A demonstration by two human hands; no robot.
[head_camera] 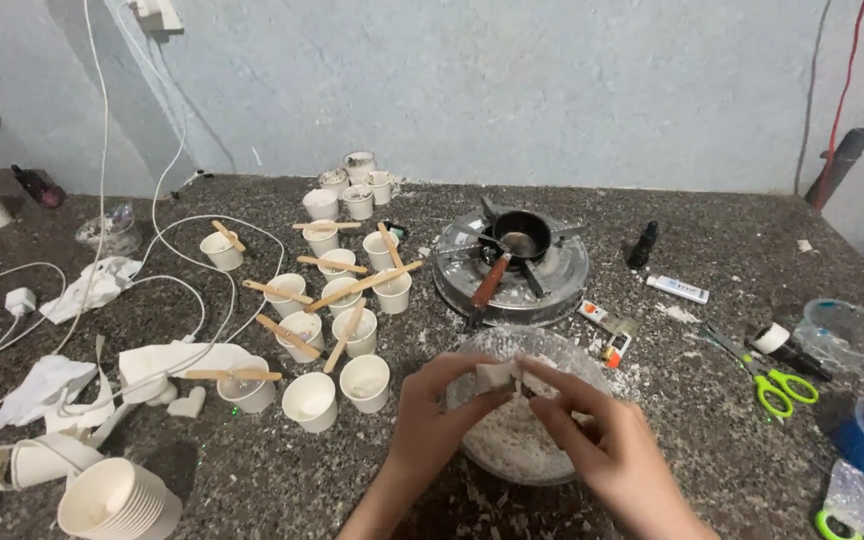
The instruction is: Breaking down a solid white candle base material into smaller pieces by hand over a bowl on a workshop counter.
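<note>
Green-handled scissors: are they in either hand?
No. The green-handled scissors lie on the counter to the right, apart from both hands, while the left hand and right hand pinch a small white chunk over the bowl.

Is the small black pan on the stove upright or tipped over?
Upright. The black pan sits level on the round stove, its open side up and handle pointing toward the camera.

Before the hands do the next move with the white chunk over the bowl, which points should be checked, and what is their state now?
1. White chunk held by both hands, left hand and right hand: ok.
2. Chunk is above the clear bowl of white flakes: ok.
3. Small black pan sits on the round burner: ok.
4. Burner lit or off: cannot tell.
5. Paper cups with wooden sticks stand upright: ok.
6. White cables lie near the cups: not ok.
</note>
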